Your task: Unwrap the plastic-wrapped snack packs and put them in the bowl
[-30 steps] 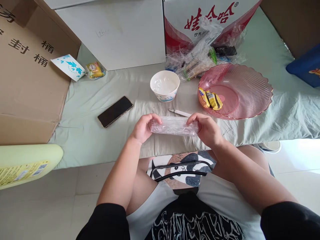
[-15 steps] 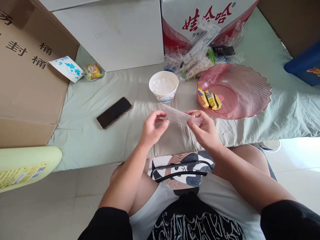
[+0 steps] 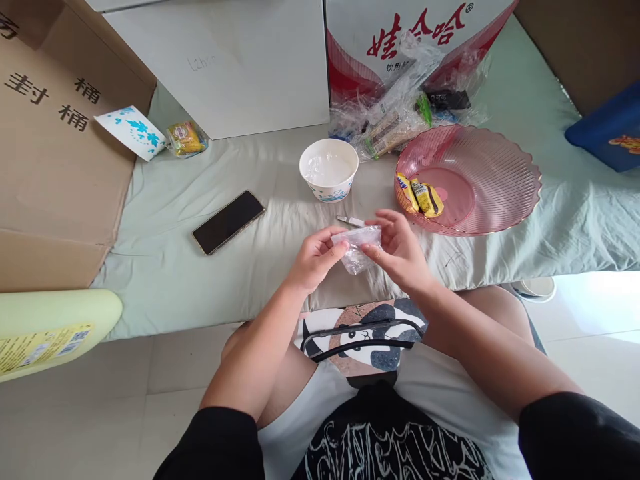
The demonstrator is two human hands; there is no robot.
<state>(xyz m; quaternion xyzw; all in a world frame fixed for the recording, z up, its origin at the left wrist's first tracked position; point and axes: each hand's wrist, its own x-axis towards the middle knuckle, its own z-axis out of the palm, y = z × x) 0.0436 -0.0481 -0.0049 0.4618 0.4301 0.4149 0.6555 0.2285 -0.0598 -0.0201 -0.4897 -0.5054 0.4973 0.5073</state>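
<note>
A crumpled clear plastic wrapper (image 3: 358, 248) is pinched between both hands above the front edge of the pale green sheet (image 3: 165, 267). My left hand (image 3: 316, 259) grips its left end with thumb and fingers. My right hand (image 3: 395, 250) holds its right side, fingers spread over the top. Just behind the hands a small white-handled tool (image 3: 351, 221) lies on the sheet. A white paper bowl (image 3: 329, 169) with clear film inside stands further back. To the right sits a pink ribbed plastic dish (image 3: 480, 180) holding two yellow wrapped snacks (image 3: 419, 195).
A black phone (image 3: 229, 221) lies left of the bowl. A heap of clear wrappers and snack packs (image 3: 400, 117) lies before a red-and-white carton (image 3: 415, 40). A brown cardboard box (image 3: 55, 133) stands left, a white box (image 3: 235, 63) behind, a blue item (image 3: 607, 130) far right.
The wrapper was stretched long between both hands, then held by the right hand alone. Now both hands are close together and the wrapper is bunched small.
</note>
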